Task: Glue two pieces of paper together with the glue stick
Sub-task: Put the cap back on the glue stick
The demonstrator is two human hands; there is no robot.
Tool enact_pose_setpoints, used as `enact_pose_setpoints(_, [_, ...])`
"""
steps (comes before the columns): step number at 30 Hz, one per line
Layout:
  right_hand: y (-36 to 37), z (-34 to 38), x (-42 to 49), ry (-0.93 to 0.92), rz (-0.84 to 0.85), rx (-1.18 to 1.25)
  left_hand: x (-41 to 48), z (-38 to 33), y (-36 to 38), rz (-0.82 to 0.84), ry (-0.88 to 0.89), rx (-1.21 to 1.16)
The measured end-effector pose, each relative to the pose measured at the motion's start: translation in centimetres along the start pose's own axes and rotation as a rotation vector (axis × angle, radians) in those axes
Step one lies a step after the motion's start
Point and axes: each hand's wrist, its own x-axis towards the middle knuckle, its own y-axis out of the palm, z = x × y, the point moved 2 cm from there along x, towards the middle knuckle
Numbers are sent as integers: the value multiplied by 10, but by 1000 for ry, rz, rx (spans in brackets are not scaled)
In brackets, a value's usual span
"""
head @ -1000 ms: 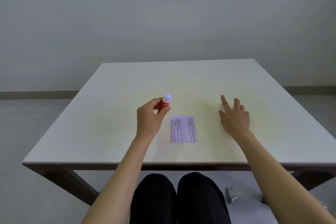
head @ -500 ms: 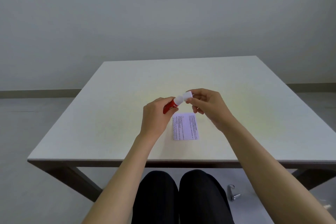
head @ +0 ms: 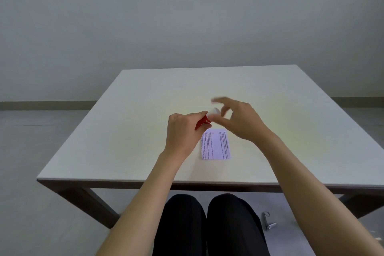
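While held by two hands, one glue stick (head: 203, 122) over one paper (head: 216, 144).

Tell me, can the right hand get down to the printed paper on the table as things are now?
Probably yes: the right hand is just above the paper, which lies uncovered, but its fingers are at the glue stick cap.

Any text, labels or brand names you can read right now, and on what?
Paper on the table: two columns of small black print, too small to read.
Glue stick in the left hand: white marking on the red body, blurred and partly covered, unreadable.
Nothing else carries text.
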Motion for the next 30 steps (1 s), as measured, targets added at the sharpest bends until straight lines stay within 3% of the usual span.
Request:
enact_pose_setpoints(3, [4, -1, -4, -92, 45, 116, 2, 5, -1, 1, 6, 1])
enact_pose_setpoints(7, [12, -1, 0, 60, -65, -253, -4, 10, 5, 68, 0, 30])
enact_pose_setpoints(11, [12, 6, -2, -134, 91, -52, -5, 17, 3, 113, -1, 3])
enact_pose_setpoints(15, [18, 6, 4, 73, -14, -316, -4, 17, 5, 225, -4, -5])
enact_pose_setpoints(21, [15, -1, -5, 157, -10, -115, 18, 53, -6, 126, -242, -140])
enact_pose_setpoints(30, [15, -18, -20, 180, 88, -103, 39, 106, 12, 124, -432, -139])
